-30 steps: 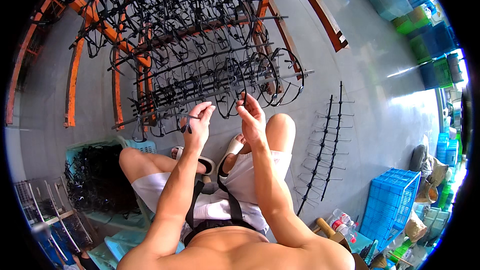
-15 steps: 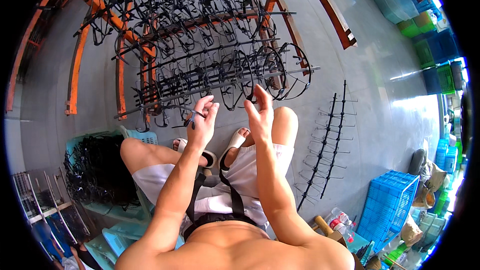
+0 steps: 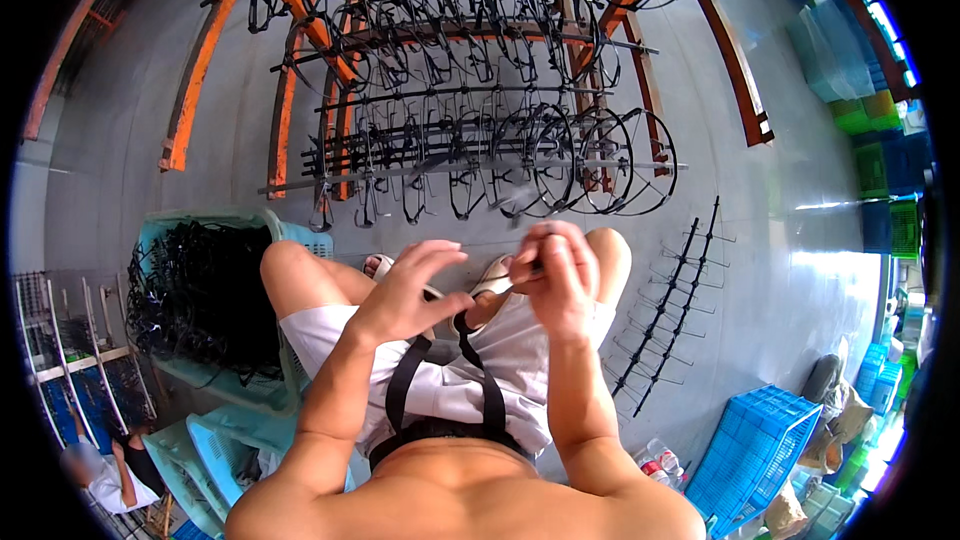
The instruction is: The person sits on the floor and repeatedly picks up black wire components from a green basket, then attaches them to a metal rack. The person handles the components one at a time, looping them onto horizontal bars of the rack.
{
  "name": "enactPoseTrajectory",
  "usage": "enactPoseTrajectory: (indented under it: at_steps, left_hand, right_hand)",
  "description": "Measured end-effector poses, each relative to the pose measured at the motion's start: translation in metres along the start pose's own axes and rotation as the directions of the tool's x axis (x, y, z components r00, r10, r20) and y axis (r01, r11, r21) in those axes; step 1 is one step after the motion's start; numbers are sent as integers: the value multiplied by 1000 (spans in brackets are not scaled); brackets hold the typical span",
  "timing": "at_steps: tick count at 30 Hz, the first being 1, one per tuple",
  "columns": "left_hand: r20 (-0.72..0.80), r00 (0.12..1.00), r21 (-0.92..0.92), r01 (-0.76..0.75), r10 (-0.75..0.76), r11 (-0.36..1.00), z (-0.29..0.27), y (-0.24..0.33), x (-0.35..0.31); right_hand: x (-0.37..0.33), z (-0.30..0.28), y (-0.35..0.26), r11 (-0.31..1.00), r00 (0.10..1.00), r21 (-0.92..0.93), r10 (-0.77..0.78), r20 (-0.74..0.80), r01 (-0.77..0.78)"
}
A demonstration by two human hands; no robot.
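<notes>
My right hand is closed, fingers pinched together in front of my right knee. A small dark part of a thin black piece shows between them; the rest is hidden or blurred. To its left, my left hand is open, thumb and fingers spread and holding nothing. Beyond both hands stands a rack with black rods, and its nearest rod carries several thin black looped frames. Larger black hoops hang toward that rod's right end.
Orange rack legs stand on the grey floor. At my left is a pale teal crate heaped with black pieces. Two pronged black rods lie at right, near a blue crate and plastic bottles. Another person sits at far left.
Both hands have come back toward me from the nearest rod. The dark curved piece at my left hand is gone from it, and my right hand has closed. The view has shifted left.
</notes>
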State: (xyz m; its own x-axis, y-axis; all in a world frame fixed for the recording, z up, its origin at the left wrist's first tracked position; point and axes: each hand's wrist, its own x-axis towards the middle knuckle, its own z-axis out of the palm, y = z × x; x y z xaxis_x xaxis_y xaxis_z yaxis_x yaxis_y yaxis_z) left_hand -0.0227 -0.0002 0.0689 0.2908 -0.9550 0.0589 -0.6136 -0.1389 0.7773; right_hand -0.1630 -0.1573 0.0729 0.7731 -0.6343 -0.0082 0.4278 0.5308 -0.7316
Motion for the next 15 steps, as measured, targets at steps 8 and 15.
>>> enactPoseTrajectory:
  at_steps: [8, 15]
  left_hand:
    - [-449, 821, -58, 366, -352, 929, 13, -38, 30]
    - [-490, 861, 131, 223, -133, 966, 21, -51, 28]
  right_hand:
    - [57, -20, 16, 985, 988, -105, -145, -48, 140]
    - [93, -28, 76, 909, 980, -416, -85, -180, 2]
